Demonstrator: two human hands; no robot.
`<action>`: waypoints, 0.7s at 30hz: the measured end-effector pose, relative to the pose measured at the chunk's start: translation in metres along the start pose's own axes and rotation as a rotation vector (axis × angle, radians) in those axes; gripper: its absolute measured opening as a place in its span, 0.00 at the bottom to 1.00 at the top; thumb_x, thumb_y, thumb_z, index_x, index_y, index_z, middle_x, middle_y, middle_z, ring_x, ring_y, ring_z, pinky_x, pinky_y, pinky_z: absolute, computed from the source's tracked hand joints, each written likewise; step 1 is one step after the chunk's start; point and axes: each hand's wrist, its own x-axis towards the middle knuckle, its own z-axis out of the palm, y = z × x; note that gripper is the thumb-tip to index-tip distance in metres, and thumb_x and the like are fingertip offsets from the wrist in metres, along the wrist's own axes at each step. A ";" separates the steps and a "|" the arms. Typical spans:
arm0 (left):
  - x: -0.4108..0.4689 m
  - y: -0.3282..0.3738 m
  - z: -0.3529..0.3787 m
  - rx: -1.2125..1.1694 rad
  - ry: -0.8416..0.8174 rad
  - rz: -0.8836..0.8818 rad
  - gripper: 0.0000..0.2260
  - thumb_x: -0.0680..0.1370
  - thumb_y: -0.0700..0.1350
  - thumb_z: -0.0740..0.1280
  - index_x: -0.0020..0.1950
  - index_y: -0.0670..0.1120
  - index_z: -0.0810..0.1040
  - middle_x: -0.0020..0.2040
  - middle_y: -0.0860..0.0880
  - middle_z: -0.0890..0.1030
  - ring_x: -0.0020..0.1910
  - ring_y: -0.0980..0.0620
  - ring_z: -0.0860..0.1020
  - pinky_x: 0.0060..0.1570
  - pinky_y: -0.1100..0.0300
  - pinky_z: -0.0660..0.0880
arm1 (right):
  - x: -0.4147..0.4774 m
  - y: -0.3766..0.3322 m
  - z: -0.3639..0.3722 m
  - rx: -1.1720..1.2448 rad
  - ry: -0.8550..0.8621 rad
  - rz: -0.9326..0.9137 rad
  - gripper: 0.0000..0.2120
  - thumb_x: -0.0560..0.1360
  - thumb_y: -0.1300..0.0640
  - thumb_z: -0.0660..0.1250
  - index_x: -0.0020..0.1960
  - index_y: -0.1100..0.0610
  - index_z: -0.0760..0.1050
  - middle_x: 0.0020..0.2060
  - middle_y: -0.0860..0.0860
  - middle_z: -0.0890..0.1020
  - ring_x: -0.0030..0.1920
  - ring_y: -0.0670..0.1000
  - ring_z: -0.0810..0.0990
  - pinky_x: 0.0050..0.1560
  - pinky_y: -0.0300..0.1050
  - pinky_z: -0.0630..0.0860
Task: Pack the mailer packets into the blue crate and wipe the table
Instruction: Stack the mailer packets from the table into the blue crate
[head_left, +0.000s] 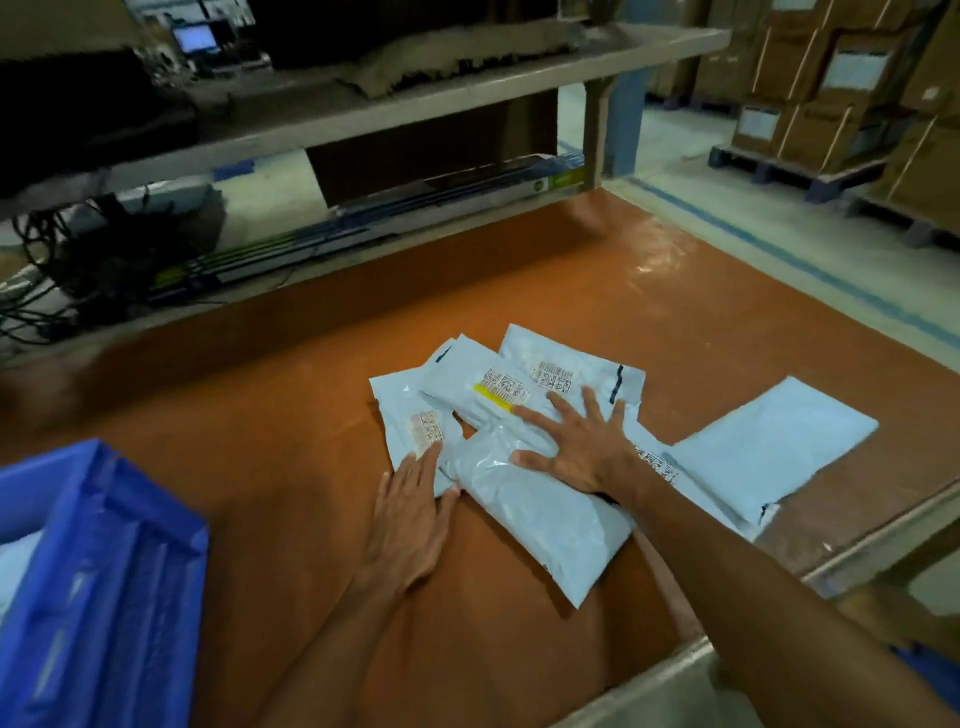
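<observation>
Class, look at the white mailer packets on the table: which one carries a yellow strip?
The upper-middle packet, just beyond the index fingertip of the right hand; no other packet shows any yellow.

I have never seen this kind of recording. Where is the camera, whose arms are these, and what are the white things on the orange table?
There is no machine: a person works with bare hands. The picture comes from a camera worn on the person's head, looking forward and down, so both arms enter from below. On the orange table lie white mailer packets with printed labels, overlapping in a loose pile; the rightmost packet shows no label. The right hand lies flat, fingers spread, on the pile. The left hand is flat too, fingertips on a packet's edge. Neither hand grips anything. The blue crate stands at the left.
</observation>
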 end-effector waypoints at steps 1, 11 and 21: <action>-0.014 -0.008 -0.003 -0.003 -0.003 -0.009 0.28 0.82 0.62 0.48 0.80 0.55 0.50 0.80 0.52 0.58 0.79 0.53 0.53 0.76 0.53 0.43 | -0.007 -0.010 0.003 -0.008 -0.010 -0.028 0.38 0.64 0.16 0.39 0.72 0.25 0.37 0.80 0.45 0.44 0.78 0.63 0.38 0.68 0.76 0.36; -0.132 -0.058 -0.015 0.106 0.065 -0.103 0.33 0.76 0.67 0.44 0.77 0.55 0.63 0.77 0.52 0.64 0.79 0.47 0.53 0.75 0.46 0.51 | -0.135 -0.097 0.050 -0.006 0.173 -0.451 0.31 0.77 0.28 0.46 0.77 0.35 0.49 0.79 0.42 0.52 0.79 0.48 0.47 0.77 0.58 0.42; -0.136 -0.043 -0.053 0.083 0.191 -0.234 0.27 0.78 0.65 0.58 0.73 0.55 0.67 0.76 0.48 0.61 0.75 0.42 0.58 0.71 0.41 0.61 | -0.125 -0.145 0.056 0.013 0.126 -0.193 0.32 0.76 0.29 0.50 0.77 0.34 0.48 0.80 0.43 0.47 0.79 0.54 0.47 0.74 0.62 0.52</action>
